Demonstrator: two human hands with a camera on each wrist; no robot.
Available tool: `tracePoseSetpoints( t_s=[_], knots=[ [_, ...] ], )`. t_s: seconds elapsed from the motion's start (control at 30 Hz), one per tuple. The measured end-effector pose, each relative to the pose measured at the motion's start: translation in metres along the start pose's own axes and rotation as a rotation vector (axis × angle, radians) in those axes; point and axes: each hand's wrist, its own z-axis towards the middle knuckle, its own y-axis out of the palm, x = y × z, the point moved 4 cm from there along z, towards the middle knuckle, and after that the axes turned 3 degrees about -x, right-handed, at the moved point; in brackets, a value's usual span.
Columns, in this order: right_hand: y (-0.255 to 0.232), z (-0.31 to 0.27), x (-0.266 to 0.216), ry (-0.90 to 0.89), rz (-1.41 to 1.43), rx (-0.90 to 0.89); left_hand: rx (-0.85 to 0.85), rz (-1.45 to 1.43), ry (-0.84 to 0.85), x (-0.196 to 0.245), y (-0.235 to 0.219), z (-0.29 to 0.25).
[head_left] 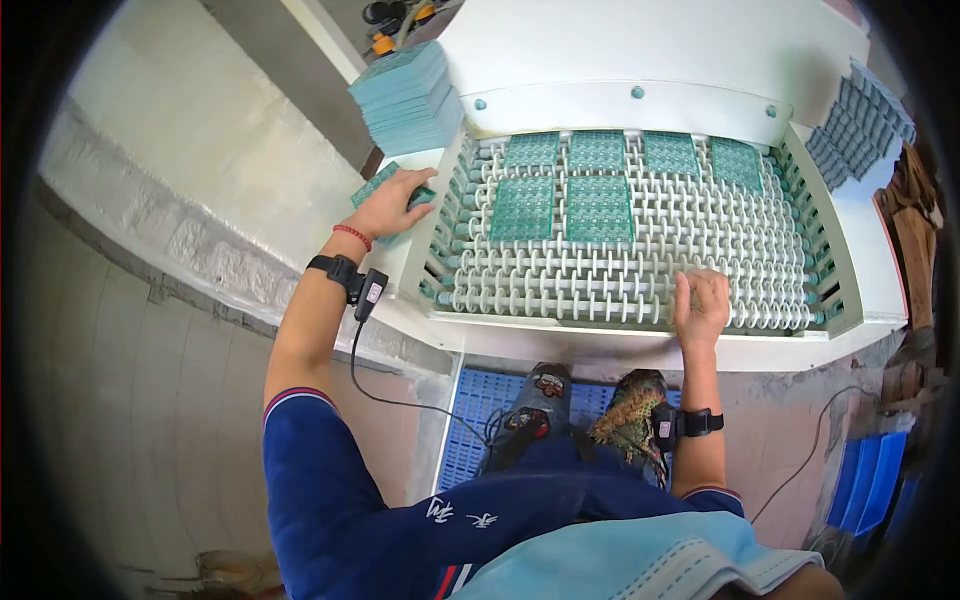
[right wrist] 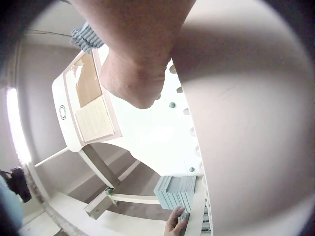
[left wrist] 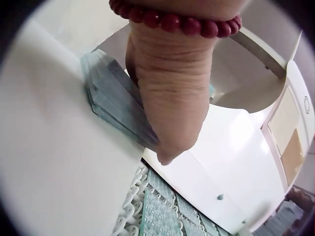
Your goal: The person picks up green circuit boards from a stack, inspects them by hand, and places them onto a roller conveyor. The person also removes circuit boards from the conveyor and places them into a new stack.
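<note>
Beside the roller conveyor, my left hand point(head_left: 393, 205) grips a low stack of green circuit boards point(head_left: 376, 184) on the left ledge, thumb and fingers at its right end. The left wrist view shows the stack's layered edges point(left wrist: 110, 93) beside the hand point(left wrist: 172, 93). My right hand point(head_left: 703, 308) is at the conveyor's front edge, fingers loosely curled, holding nothing visible; its fingertips are partly hidden. Several green panels lie flat on the white rollers point(head_left: 700, 215): a back row, and in front of it a left panel point(head_left: 522, 209) and another panel point(head_left: 599, 209).
A tall stack of boards point(head_left: 408, 100) stands at the back left of the ledge. Grey ridged racks point(head_left: 862, 125) stand at the right. The white machine cover point(head_left: 640, 50) rises behind the rollers. A blue crate point(head_left: 868, 482) is at lower right.
</note>
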Motion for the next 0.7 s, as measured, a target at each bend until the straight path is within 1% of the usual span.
tracePoseSetpoints(
  t_s=[0.07, 0.1, 0.2, 0.3, 0.37, 0.4, 0.43, 0.47, 0.53, 0.6, 0.63, 0.7],
  knots=[
    [0.001, -0.001, 0.001, -0.019, -0.013, 0.009, 0.096, 0.077, 0.056, 0.007, -0.001, -0.006],
    [0.001, 0.000, 0.000, -0.024, -0.006, 0.015, 0.117, 0.111, -0.006, 0.004, 0.001, -0.010],
    [0.001, -0.003, 0.002, -0.025, -0.016, 0.004, 0.245, 0.295, -0.405, -0.018, 0.003, -0.022],
    [0.001, -0.002, -0.001, -0.033, -0.032, -0.010, 0.141, -0.101, -0.794, -0.051, -0.006, -0.030],
    [0.001, -0.003, -0.001, -0.039, -0.028, -0.005, 0.110, -0.205, -0.899, -0.050, -0.020, -0.027],
    [0.001, -0.004, -0.001, -0.044, -0.027, 0.002, 0.097, -0.258, -0.945, -0.048, -0.025, -0.025],
    [0.002, -0.004, 0.000, -0.051, -0.016, 0.006, 0.065, -0.308, -0.943, -0.048, -0.025, -0.019],
    [0.002, -0.005, 0.001, -0.056, -0.009, 0.015, 0.069, -0.323, -0.970, -0.059, -0.021, -0.014],
    [0.000, -0.007, 0.003, -0.052, 0.004, 0.032, 0.071, -0.351, -1.010, -0.085, 0.002, -0.001],
    [-0.002, -0.007, 0.002, -0.039, 0.012, 0.049, -0.003, -0.249, -1.041, -0.083, 0.012, 0.008],
    [-0.004, -0.006, 0.002, -0.059, 0.009, 0.052, -0.039, -0.195, -1.052, -0.082, 0.015, 0.015],
    [-0.005, -0.004, 0.003, -0.055, 0.041, 0.061, -0.075, -0.164, -1.034, -0.086, 0.016, 0.026]
  ],
)
